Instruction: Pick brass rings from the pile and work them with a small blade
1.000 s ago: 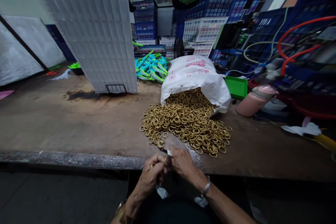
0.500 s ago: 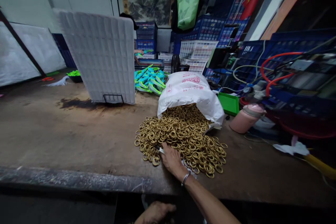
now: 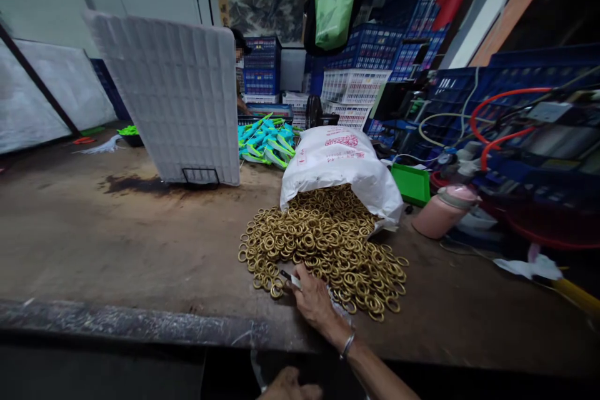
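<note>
A thin tool (image 3: 291,279) with a dark tip and a pale body pokes out from my right hand (image 3: 315,301), whose fingers are closed round it. I cannot make out its exact kind. This hand is at the near edge of a heap of brass-coloured rings (image 3: 319,244) on the table. The rings spill from the mouth of a white sack (image 3: 335,159) with red print, lying on its side. Below the table edge, my left hand (image 3: 289,386) is dim and cut off by the bottom of the view; its grip is not clear.
On the wooden table (image 3: 140,250) stand a tall pale ribbed panel (image 3: 173,100), a pile of turquoise-and-green items (image 3: 267,140), a green tray (image 3: 411,184) and a pink flask (image 3: 444,211). Blue crates (image 3: 363,47) are stacked behind. Beyond the panel a person (image 3: 240,84) is partly visible.
My right hand has drawn slightly back toward me and right, with more of the tool showing. My left hand has moved lower and slightly right. The rings look much the same.
</note>
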A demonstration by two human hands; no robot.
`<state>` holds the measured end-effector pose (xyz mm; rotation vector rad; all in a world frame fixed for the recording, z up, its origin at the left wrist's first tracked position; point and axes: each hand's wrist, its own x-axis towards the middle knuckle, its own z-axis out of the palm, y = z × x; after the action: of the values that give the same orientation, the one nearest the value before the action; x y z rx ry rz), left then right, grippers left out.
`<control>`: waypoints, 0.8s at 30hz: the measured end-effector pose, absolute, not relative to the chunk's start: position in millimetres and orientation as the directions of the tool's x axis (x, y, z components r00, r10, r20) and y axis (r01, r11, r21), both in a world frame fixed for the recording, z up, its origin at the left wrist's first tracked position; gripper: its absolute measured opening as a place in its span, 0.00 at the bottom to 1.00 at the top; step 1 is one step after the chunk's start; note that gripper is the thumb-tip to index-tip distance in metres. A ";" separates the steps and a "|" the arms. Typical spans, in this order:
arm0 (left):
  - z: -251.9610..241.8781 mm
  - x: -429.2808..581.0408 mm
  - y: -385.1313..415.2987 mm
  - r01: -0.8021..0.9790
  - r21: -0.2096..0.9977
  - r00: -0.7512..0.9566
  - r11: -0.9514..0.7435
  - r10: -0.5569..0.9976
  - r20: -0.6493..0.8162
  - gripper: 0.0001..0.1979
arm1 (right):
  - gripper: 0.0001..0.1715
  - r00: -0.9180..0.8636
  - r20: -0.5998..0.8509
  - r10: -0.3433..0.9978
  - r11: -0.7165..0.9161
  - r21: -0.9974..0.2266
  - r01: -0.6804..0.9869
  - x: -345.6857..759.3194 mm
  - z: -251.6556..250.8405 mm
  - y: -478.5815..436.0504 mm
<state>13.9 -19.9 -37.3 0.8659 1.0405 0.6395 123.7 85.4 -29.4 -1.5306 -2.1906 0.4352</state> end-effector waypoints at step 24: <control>5.7 23.0 -0.7 -0.095 0.959 -0.013 0.266 0.963 -0.269 0.16 | 0.10 -0.204 -0.104 0.973 -0.056 -0.972 0.229 146.5 -4.2 21.6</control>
<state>23.0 -0.7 5.7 0.9301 1.2761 1.0682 146.5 21.6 -4.2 -1.3272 -1.5009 1.3177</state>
